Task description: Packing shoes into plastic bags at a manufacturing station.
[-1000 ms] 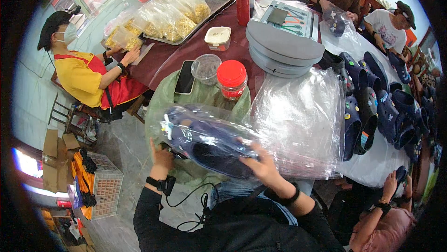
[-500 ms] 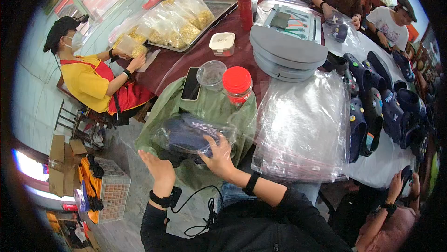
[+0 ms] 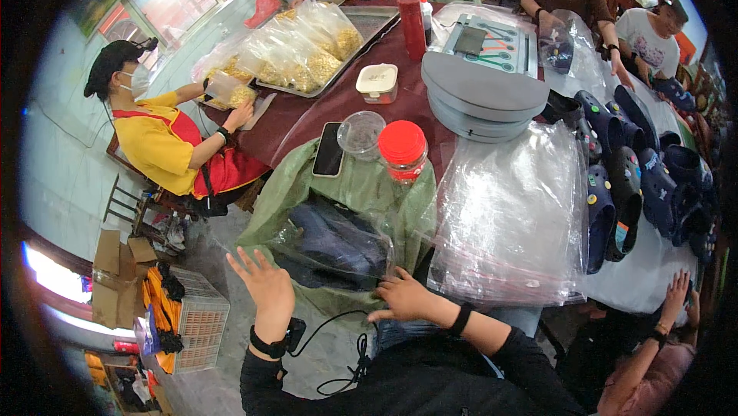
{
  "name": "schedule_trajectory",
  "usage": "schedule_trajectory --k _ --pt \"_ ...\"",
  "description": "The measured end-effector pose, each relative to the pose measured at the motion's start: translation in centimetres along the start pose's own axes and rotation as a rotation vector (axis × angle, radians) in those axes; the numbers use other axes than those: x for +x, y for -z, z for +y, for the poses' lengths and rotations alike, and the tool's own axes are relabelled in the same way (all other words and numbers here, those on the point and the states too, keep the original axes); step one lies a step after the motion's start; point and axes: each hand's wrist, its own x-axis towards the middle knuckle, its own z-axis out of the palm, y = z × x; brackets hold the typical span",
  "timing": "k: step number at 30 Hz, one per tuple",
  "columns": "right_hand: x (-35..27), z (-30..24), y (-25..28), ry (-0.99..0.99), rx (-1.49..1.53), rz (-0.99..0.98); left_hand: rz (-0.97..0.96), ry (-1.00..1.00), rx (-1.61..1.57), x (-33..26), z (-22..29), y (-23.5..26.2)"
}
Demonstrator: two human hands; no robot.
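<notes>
Dark blue clogs (image 3: 338, 235) lie inside a clear plastic bag on the green woven sack at the table's near edge. My left hand (image 3: 265, 289) is raised beside the bag's left end, fingers spread and holding nothing. At the bag's lower right corner is my right hand (image 3: 411, 297), thumb and fingers apart; whether its fingertips touch the plastic I cannot tell. A stack of flat clear bags (image 3: 507, 224) lies to the right of that hand. Beyond the bagged clogs stand a phone (image 3: 328, 151), a clear round tub (image 3: 361, 135) and a red-lidded jar (image 3: 403, 153).
Several loose clogs (image 3: 659, 193) crowd the right side. A grey rounded device (image 3: 486, 81) sits behind the bag stack. At far left, a worker in yellow (image 3: 157, 151) handles small bags beside a metal tray (image 3: 377, 22). A wire crate (image 3: 204, 316) stands on the floor.
My right hand has come off the top of the bagged clogs and drawn back to the bag's lower right corner. My left hand's fingers have spread wider.
</notes>
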Motion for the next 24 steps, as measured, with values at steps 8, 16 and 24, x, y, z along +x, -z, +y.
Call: schedule_trajectory --k 8,16,24 --pt "0.2 -1.9 8.6 0.151 0.051 0.105 0.123 -0.061 -0.185 -0.7 -0.3 3.3" --pt "-0.7 -1.7 6.1 0.045 -0.004 0.079 -0.095 -0.068 -0.106 1.8 3.2 5.0" --pt "-2.7 -1.0 7.1 -0.007 -0.108 0.265 0.042 -0.407 -0.028 2.4 5.1 3.2"
